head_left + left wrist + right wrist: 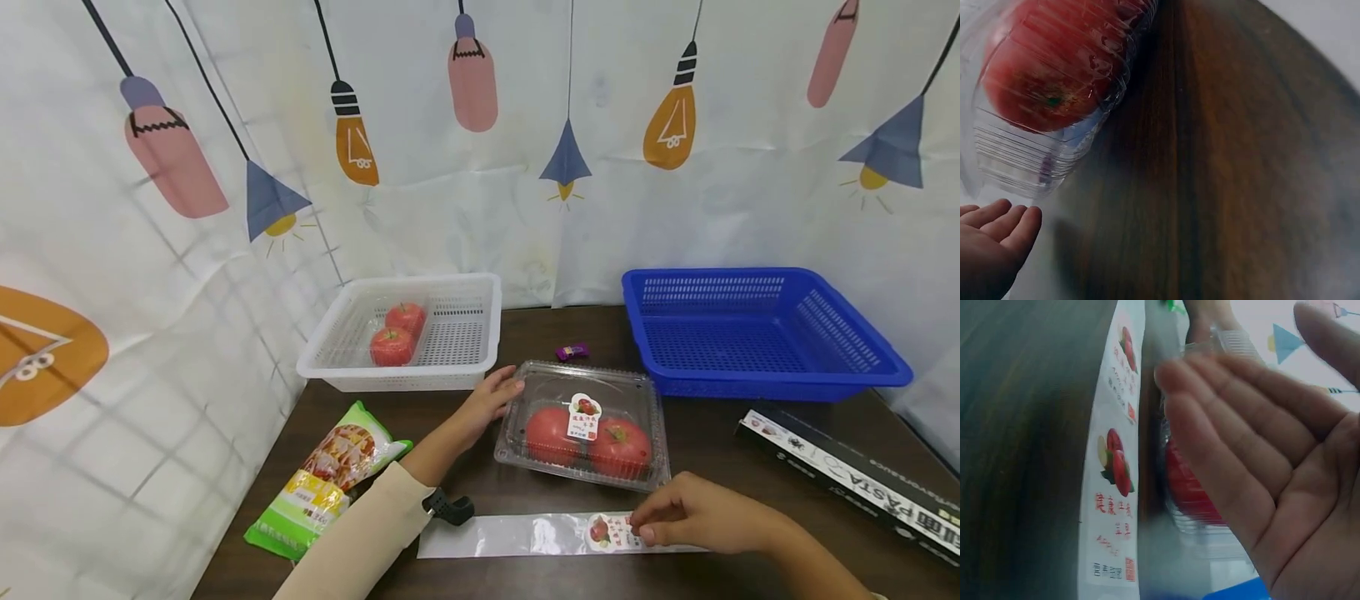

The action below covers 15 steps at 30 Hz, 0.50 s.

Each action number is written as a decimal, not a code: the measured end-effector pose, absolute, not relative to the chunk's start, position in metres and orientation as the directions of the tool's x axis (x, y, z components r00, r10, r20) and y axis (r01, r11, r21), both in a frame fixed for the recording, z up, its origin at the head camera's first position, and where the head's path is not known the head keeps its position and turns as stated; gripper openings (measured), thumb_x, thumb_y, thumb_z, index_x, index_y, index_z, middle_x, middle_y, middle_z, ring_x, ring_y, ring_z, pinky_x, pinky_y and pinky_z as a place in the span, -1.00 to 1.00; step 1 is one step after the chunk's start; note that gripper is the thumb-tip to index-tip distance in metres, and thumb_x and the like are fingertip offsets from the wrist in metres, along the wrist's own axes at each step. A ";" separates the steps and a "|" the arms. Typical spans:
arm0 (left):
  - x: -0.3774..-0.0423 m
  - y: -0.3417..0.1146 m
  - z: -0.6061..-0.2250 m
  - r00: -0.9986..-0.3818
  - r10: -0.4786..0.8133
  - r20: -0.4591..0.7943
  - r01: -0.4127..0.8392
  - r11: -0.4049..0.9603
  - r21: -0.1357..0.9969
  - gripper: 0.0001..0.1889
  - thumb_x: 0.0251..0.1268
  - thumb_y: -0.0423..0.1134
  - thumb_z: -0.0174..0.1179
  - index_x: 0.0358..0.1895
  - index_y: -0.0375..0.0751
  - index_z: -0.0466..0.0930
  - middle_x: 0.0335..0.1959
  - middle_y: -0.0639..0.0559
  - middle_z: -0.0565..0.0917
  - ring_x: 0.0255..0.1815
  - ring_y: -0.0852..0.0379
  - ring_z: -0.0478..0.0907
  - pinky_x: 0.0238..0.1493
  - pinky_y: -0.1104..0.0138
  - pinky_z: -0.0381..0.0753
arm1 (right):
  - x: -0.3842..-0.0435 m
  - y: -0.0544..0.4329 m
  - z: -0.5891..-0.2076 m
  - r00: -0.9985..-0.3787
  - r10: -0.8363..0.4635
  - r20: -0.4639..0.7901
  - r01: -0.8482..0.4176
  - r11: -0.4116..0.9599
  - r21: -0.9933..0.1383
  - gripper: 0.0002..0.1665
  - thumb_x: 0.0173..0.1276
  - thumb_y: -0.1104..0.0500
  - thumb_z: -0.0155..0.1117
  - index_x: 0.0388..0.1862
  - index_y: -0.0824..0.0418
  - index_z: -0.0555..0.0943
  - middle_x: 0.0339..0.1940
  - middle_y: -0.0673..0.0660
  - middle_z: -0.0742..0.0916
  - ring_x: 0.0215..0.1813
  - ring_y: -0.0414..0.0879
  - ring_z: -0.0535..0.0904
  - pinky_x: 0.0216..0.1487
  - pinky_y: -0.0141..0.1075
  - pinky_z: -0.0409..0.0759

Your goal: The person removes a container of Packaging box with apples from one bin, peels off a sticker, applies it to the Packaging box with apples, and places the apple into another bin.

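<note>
A clear plastic clamshell box (536,387) with two red apples (619,448) inside and a label on its lid sits mid-table. My left hand (487,406) rests its extended fingers at the box's left edge; the left wrist view has the fingers (1019,228) just by the ridged plastic. In front of the box lies a white strip (517,535) bearing apple-printed stickers (1116,506). Over its right part is my right hand (697,512), covering some of a sticker. The right wrist view shows that hand's palm and long fingers (1254,425), with nothing held.
At the back left, a white basket (405,383) holds another clear box of red apples. A blue basket (765,387) stands back right, a small purple-wrapped sweet (572,352) between them. A green snack bag (330,483) lies left, a long black pasta box (862,483) right.
</note>
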<state>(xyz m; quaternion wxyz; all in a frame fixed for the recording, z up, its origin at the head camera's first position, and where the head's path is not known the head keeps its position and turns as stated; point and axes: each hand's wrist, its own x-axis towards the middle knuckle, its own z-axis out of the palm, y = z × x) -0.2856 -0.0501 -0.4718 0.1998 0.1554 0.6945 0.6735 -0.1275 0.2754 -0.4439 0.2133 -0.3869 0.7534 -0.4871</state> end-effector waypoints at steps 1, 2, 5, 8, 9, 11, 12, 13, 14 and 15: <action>-0.286 -0.049 -0.472 -0.869 0.491 -0.067 -0.062 0.027 0.998 -0.27 0.47 -0.08 0.04 0.51 -0.34 -0.05 0.44 -0.34 0.19 0.42 -0.15 0.19 0.32 0.02 0.28 | -0.128 0.275 -0.445 -0.627 -0.778 0.046 -0.376 0.250 -0.892 -0.74 0.47 0.25 0.15 0.01 0.34 0.67 -0.23 0.00 0.76 -0.28 -0.33 0.60 -0.33 -0.33 0.62; -0.287 -0.048 -0.473 -0.866 0.496 -0.066 -0.070 0.011 0.998 -0.27 0.47 -0.10 0.02 0.52 -0.34 -0.07 0.46 -0.34 0.16 0.44 -0.16 0.15 0.34 0.00 0.24 | -0.128 0.275 -0.445 -0.647 -0.762 0.036 -0.370 0.273 -0.888 -0.71 0.48 0.24 0.14 0.04 0.36 0.65 -0.22 0.00 0.75 -0.28 -0.32 0.60 -0.31 -0.34 0.62; -0.290 -0.046 -0.474 -0.861 0.504 -0.069 -0.103 -0.040 0.994 -0.26 0.45 -0.12 0.00 0.53 -0.31 -0.12 0.46 -0.32 0.15 0.45 -0.17 0.11 0.36 -0.03 0.16 | -0.130 0.278 -0.447 -0.685 -0.729 0.021 -0.358 0.312 -0.880 -0.67 0.50 0.23 0.11 0.06 0.44 0.62 -0.24 -0.01 0.76 -0.27 -0.28 0.62 -0.29 -0.34 0.61; -0.291 -0.046 -0.476 -0.861 0.506 -0.059 -0.115 -0.080 0.990 -0.27 0.46 -0.12 -0.02 0.53 -0.32 -0.13 0.44 -0.31 0.21 0.44 -0.17 0.14 0.36 -0.03 0.15 | -0.132 0.280 -0.447 -0.701 -0.713 0.011 -0.343 0.324 -0.882 -0.64 0.50 0.24 0.09 0.07 0.52 0.58 -0.20 0.05 0.76 -0.20 -0.19 0.66 -0.23 -0.32 0.63; -0.290 -0.047 -0.475 -0.861 0.506 -0.055 -0.115 -0.088 0.990 -0.28 0.47 -0.13 -0.03 0.52 -0.33 -0.14 0.42 -0.32 0.23 0.43 -0.17 0.15 0.36 -0.02 0.16 | -0.133 0.281 -0.447 -0.706 -0.709 0.010 -0.346 0.332 -0.878 -0.64 0.50 0.24 0.09 0.07 0.53 0.58 -0.18 0.06 0.76 -0.17 -0.19 0.66 -0.21 -0.32 0.63; -0.288 -0.050 -0.474 -0.862 0.504 -0.053 -0.109 -0.083 0.991 -0.29 0.49 -0.12 -0.04 0.52 -0.35 -0.12 0.40 -0.32 0.28 0.42 -0.16 0.19 0.34 0.02 0.21 | -0.134 0.282 -0.446 -0.723 -0.690 -0.003 -0.339 0.358 -0.870 -0.63 0.50 0.22 0.11 0.07 0.52 0.58 -0.13 0.07 0.76 -0.14 -0.22 0.64 -0.19 -0.35 0.61; -0.286 -0.052 -0.474 -0.862 0.505 -0.053 -0.103 -0.072 0.992 -0.30 0.51 -0.10 -0.05 0.51 -0.38 -0.11 0.39 -0.33 0.30 0.40 -0.15 0.22 0.32 0.04 0.24 | -0.134 0.282 -0.446 -0.732 -0.681 -0.008 -0.332 0.367 -0.869 -0.62 0.50 0.21 0.11 0.08 0.52 0.58 -0.15 0.08 0.76 -0.22 -0.26 0.63 -0.23 -0.35 0.62; -0.285 -0.055 -0.473 -0.862 0.504 -0.057 -0.107 -0.071 0.992 -0.31 0.52 -0.09 -0.06 0.50 -0.39 -0.09 0.37 -0.34 0.32 0.39 -0.14 0.25 0.30 0.05 0.28 | -0.135 0.282 -0.445 -0.743 -0.669 -0.020 -0.318 0.379 -0.869 -0.60 0.50 0.19 0.12 0.08 0.52 0.58 -0.17 0.08 0.76 -0.34 -0.31 0.60 -0.34 -0.38 0.61; -0.283 -0.058 -0.473 -0.860 0.505 -0.066 -0.118 -0.071 0.991 -0.33 0.52 -0.09 -0.07 0.49 -0.39 -0.07 0.35 -0.34 0.35 0.36 -0.12 0.29 0.28 0.07 0.31 | -0.136 0.282 -0.445 -0.752 -0.658 -0.026 -0.315 0.394 -0.863 -0.60 0.49 0.18 0.13 0.09 0.50 0.58 -0.17 0.07 0.76 -0.34 -0.33 0.58 -0.35 -0.39 0.59; -0.282 -0.062 -0.472 -0.860 0.504 -0.080 -0.131 -0.067 0.989 -0.34 0.53 -0.08 -0.08 0.48 -0.39 -0.03 0.32 -0.33 0.38 0.33 -0.09 0.34 0.25 0.08 0.34 | -0.137 0.283 -0.444 -0.762 -0.647 -0.035 -0.308 0.409 -0.859 -0.59 0.49 0.16 0.14 0.09 0.50 0.58 -0.16 0.07 0.76 -0.35 -0.34 0.56 -0.35 -0.39 0.58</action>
